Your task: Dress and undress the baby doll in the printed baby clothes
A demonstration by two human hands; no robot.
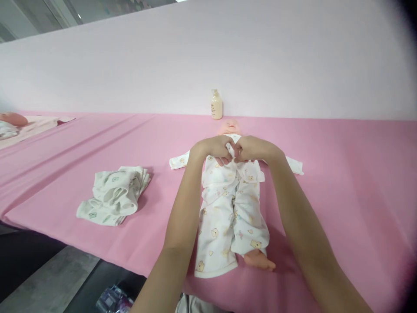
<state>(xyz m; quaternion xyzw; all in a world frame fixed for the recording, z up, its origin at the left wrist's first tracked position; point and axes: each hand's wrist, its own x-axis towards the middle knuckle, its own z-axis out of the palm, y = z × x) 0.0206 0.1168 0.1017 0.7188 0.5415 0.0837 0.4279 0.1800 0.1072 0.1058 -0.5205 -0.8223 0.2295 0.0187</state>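
Note:
A baby doll (229,127) lies on its back with its head toward the wall. It wears a white printed shirt (221,174) and matching trousers (216,230); one bare foot (259,260) sticks out of a trouser leg, while the other foot is hidden. Over the doll's chest, my left hand (219,148) and my right hand (249,148) meet knuckle to knuckle. Both are closed in a pinch on the shirt front, just below the neck. My fingers cover the exact spot they grip. The shirt's sleeves (179,161) spread out to both sides.
A crumpled white printed cloth (115,193) lies left on the pink-covered table (156,143). A cream pump bottle (216,106) stands at the wall behind the doll's head. Part of another doll (13,118) shows at the far left. Below the front edge is a plastic-wrapped item (114,300).

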